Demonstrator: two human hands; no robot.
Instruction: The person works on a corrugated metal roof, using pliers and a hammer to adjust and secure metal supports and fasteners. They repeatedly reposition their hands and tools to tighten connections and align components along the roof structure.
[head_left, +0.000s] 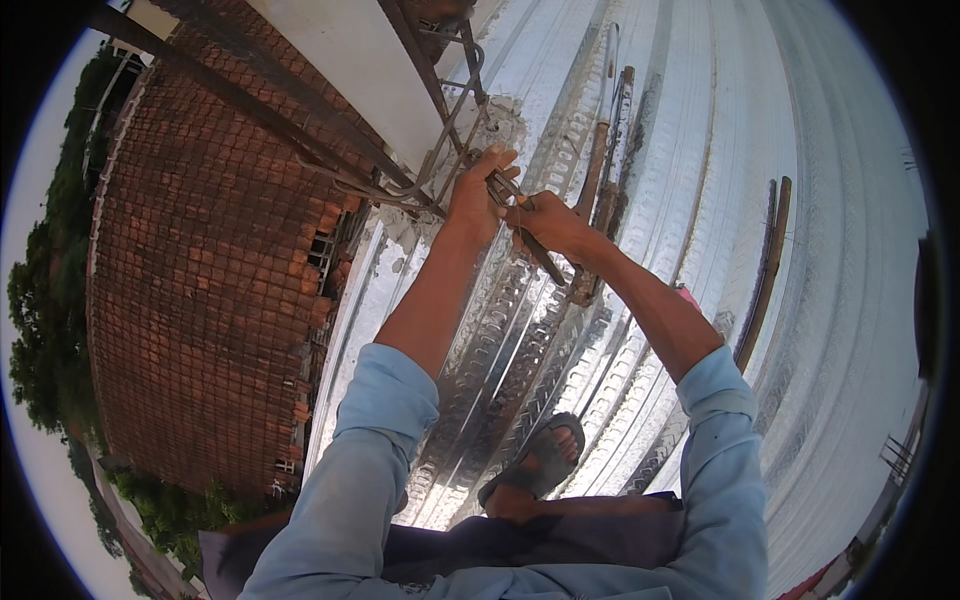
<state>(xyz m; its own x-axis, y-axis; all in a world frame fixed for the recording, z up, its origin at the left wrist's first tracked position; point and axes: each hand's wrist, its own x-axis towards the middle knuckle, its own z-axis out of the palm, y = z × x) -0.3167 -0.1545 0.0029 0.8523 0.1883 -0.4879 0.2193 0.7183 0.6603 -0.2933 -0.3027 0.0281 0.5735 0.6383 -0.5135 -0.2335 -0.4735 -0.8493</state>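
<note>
Both my hands work close together beside rusty steel bars [436, 150] at the foot of a pale, flat-sided post [365, 75]. My right hand [553, 225] is closed around a slim dark metal tool [543, 258] that looks like pincers; its lower end sticks out below the fist. Just left of it, my left hand [475, 200] has its fingers bent at the tool's upper end, beside the bars. What those fingers pinch is too small to make out. Bent thin rods [400, 190] loop around the post's base, where broken grey mortar [505, 120] lies.
I am on a shiny corrugated metal roof [740, 130]; my sandalled foot [540, 460] rests on its ribs. Long rusty bars [605, 165] lie just right of my hands, another bar [768, 270] farther right. At left, a lower red tile roof [210, 270] has a broken edge.
</note>
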